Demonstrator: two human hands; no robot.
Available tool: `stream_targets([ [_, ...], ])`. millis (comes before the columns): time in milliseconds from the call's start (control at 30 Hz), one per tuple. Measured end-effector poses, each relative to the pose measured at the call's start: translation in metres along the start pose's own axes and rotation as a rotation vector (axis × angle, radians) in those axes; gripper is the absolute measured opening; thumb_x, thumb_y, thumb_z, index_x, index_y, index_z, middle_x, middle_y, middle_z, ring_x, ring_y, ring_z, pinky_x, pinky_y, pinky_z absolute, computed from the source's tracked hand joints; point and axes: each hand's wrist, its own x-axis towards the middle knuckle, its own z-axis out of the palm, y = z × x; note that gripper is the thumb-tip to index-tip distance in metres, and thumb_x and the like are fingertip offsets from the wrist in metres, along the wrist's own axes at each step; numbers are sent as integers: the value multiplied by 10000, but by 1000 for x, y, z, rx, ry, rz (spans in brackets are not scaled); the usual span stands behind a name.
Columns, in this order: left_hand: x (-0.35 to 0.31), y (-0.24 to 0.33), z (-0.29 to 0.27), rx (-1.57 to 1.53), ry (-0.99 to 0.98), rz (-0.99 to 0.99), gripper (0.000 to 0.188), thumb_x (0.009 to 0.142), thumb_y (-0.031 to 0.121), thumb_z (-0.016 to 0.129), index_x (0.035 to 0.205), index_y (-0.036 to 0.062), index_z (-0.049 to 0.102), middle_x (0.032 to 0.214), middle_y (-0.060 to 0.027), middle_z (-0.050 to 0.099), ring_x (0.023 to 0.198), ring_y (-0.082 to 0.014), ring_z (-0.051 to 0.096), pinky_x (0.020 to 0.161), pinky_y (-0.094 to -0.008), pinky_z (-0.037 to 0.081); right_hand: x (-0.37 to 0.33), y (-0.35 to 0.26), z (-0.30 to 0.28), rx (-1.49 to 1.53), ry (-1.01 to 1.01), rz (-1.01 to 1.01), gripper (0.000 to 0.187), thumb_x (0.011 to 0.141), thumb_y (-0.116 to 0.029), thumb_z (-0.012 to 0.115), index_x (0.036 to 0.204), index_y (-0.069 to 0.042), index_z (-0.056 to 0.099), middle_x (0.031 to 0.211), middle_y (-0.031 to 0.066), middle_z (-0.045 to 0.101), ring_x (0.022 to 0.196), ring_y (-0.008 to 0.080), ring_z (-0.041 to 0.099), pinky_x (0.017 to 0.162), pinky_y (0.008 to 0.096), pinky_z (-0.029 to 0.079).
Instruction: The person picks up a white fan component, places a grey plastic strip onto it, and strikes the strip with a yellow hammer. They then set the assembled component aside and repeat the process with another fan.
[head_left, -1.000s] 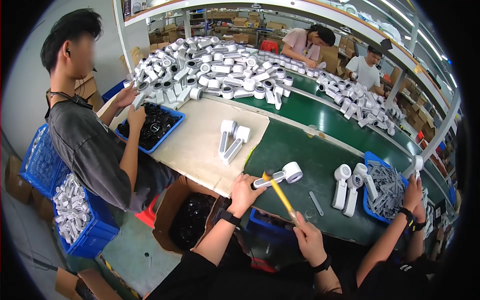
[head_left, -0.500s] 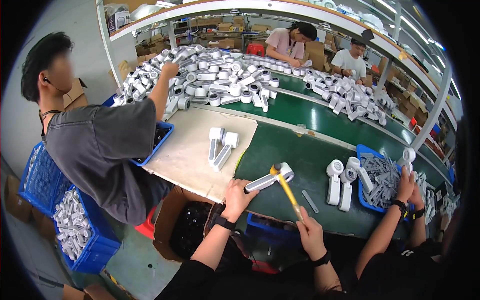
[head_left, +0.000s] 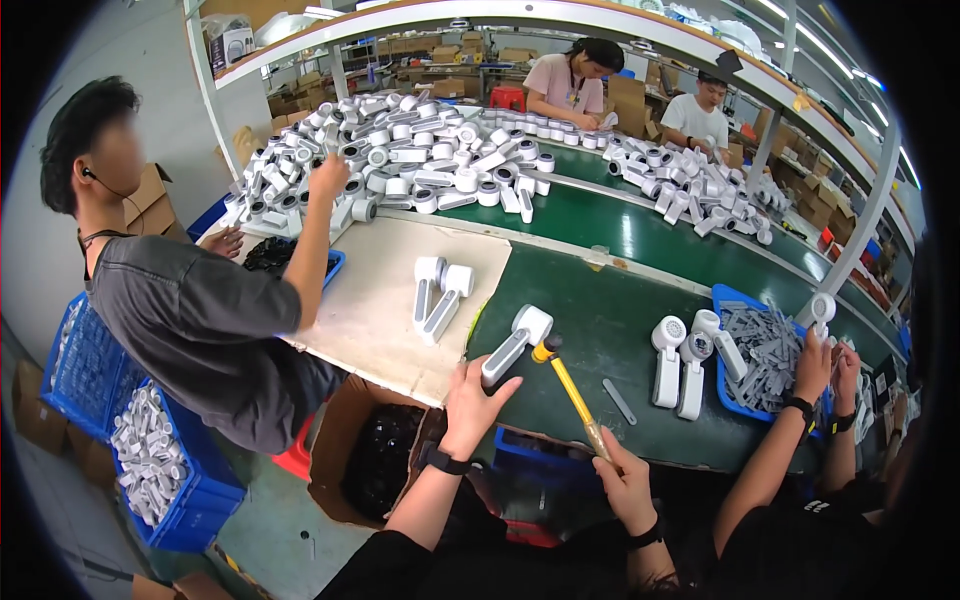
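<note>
My left hand (head_left: 472,408) grips the lower end of a white handheld device (head_left: 519,343), which has a round head and a grey strip along its handle. The device rests tilted on the green work surface (head_left: 560,445). In my right hand (head_left: 628,488) is a small mallet (head_left: 572,388) with a yellow handle and a dark-tipped head. That head is close beside the device; whether they touch I cannot tell. A loose grey strip (head_left: 619,401) lies right of the mallet. Further right are three similar white devices (head_left: 667,368).
A blue tray (head_left: 722,392) of grey strips stands at the right, beside a co-worker's hands (head_left: 815,370). Two white devices (head_left: 447,305) lie on the cream sheet (head_left: 375,330). Another person (head_left: 190,300) works at the left. A heap of white devices (head_left: 400,150) covers the far side.
The white device has turned more upright in my left hand, its head swinging away from me. The mallet head has dropped slightly and moved off the device's handle. The left co-worker's arm has pulled back.
</note>
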Motion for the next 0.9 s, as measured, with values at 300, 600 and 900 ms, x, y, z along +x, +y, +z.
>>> stream_targets([
  [300, 7, -5, 1, 284, 62, 186, 223, 763, 140, 777, 951, 26, 741, 897, -179, 698, 923, -345, 642, 857, -418, 501, 24, -7, 21, -237, 21, -270, 490, 898, -55, 663, 1380, -67, 575, 810, 116, 604, 683, 234, 581, 660, 320, 478],
  [600, 5, -6, 1, 285, 70, 172, 231, 759, 167, 780, 940, 28, 744, 885, -177, 692, 902, -346, 639, 852, -417, 501, 25, -11, 14, -322, -21, -203, 481, 902, -93, 664, 1376, -122, 589, 784, 136, 589, 685, 320, 604, 630, 391, 484],
  [900, 13, -7, 3, 307, 63, 174, 226, 756, 163, 784, 935, 32, 742, 877, -168, 689, 896, -348, 633, 845, -422, 500, 48, 8, 9, -397, -43, -240, 521, 909, -32, 639, 1418, -57, 525, 809, 141, 575, 696, 263, 566, 663, 335, 462],
])
